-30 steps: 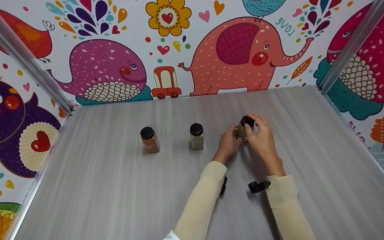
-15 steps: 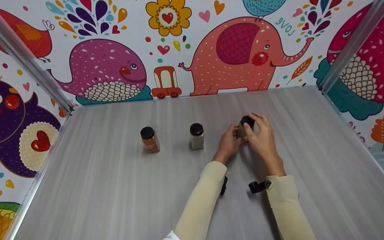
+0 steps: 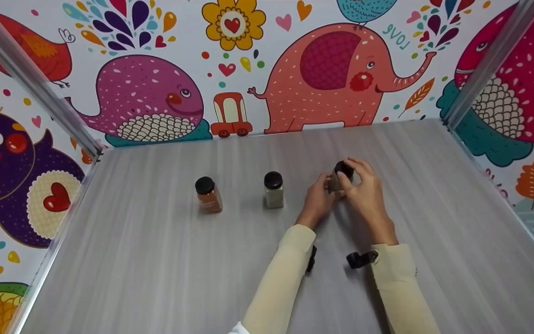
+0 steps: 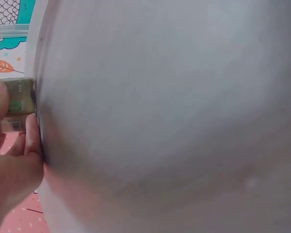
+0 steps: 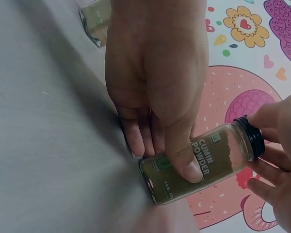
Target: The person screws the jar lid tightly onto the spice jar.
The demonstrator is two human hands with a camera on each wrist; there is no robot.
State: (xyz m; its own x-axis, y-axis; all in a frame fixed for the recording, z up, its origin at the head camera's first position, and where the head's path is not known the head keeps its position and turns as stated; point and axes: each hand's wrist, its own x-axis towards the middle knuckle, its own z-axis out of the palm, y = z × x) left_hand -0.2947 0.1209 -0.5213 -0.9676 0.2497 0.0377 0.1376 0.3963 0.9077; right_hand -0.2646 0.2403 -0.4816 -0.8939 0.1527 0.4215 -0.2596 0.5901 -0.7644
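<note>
A glass spice jar labelled cumin powder, with a black screw lid, is between my two hands on the right half of the table. My left hand grips the jar's lower body, thumb across the label in the right wrist view. Thumb and fingers of my right hand grip round the black lid, which is on the jar. The left wrist view catches only the jar's lower end at its left edge. The jar's base is close over the table.
Left of my hands stand two more black-lidded spice jars: a pale green one and, farther left, a reddish-orange one. The grey table is bordered by printed cartoon walls and metal corner posts.
</note>
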